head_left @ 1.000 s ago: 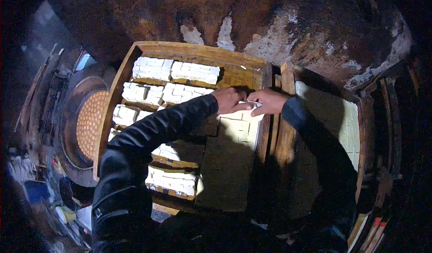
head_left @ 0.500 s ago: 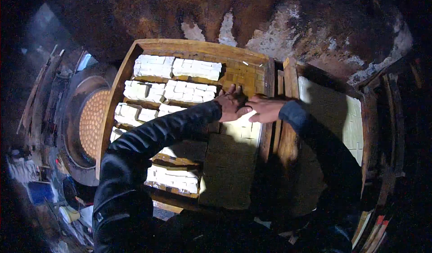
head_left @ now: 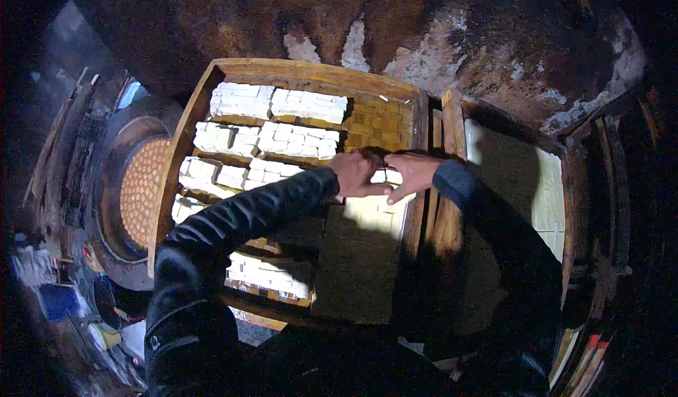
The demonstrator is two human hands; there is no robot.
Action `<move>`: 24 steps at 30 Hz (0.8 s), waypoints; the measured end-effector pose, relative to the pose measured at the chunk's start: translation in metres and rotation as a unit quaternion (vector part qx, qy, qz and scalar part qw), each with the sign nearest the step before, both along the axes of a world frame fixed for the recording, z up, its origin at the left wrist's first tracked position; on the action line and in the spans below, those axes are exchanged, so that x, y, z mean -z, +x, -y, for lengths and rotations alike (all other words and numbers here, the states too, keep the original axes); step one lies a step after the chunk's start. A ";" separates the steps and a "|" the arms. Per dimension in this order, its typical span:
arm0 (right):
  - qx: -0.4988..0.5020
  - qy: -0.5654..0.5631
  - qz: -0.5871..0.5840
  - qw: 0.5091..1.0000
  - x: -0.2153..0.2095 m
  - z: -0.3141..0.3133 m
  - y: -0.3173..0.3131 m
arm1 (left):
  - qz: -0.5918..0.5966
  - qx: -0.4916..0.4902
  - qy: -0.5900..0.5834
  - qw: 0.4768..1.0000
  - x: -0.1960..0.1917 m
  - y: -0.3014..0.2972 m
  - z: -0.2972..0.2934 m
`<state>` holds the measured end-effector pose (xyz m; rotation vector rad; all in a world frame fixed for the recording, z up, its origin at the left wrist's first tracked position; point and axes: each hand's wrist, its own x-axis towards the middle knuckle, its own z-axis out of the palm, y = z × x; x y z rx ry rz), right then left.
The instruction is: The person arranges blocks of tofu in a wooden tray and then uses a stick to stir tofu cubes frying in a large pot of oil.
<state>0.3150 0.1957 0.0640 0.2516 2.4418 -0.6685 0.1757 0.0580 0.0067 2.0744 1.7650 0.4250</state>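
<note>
Carefully: soft white blocks crowded at the tray's right edge

Both hands, left [head_left: 354, 174] and right [head_left: 408, 176], lie flat, fingers spread, pressing the white blocks [head_left: 374, 210] at the right side of the wooden tray [head_left: 185, 132]; nothing is gripped. Likely risk: uneven pressure crumbles a block or shoves it against the tray's right wall. Dark sleeves could drag the rows of cut blocks [head_left: 296, 139] left of the hands. Dim light hides edges.

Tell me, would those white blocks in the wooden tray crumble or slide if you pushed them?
Probably soft: the white blocks are cut into small cubes that sit tight in rows, so a push may shift several together. Both the left hand and right hand rest on the slab, hinting it breaks easily.
</note>
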 end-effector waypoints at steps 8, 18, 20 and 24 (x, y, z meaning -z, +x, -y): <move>0.019 -0.011 -0.019 1.000 0.008 -0.005 0.009 | -0.008 -0.006 -0.086 0.996 -0.015 0.000 -0.001; 0.002 0.110 -0.141 0.984 0.008 0.027 0.034 | -0.121 0.040 0.120 0.984 -0.006 0.008 0.026; -0.052 0.182 -0.214 0.958 0.012 0.036 0.043 | -0.154 0.047 0.168 0.973 0.003 0.011 0.035; -0.051 0.223 -0.290 0.930 0.022 0.046 0.054 | -0.175 0.050 0.227 0.957 0.010 0.013 0.041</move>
